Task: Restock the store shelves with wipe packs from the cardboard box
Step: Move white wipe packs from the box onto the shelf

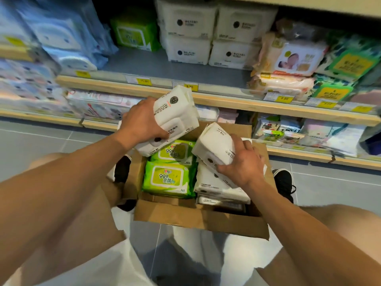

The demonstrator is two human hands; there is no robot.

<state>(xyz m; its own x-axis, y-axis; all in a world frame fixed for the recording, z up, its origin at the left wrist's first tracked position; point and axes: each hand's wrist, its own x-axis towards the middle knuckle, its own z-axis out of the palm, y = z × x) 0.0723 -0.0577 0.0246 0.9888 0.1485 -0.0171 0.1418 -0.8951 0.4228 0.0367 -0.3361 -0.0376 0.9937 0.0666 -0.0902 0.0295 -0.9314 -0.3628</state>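
Note:
An open cardboard box [198, 219] stands on the floor between my feet. Inside lie green wipe packs [168, 179] on the left and white wipe packs [214, 186] on the right. My left hand [140, 122] grips a stack of white packs [175, 118], lifted above the box's far left corner, in front of the shelf edge. My right hand [241, 164] grips another white pack [216, 145], tilted up over the box's right side.
A wooden-edged shelf [206, 98] with yellow price tags runs across ahead; matching white packs [206, 32] stand at its back with bare shelf floor in front. Pink and green packs [288, 62] fill its right, blue packs [61, 38] its left. A lower shelf [309, 155] holds more goods.

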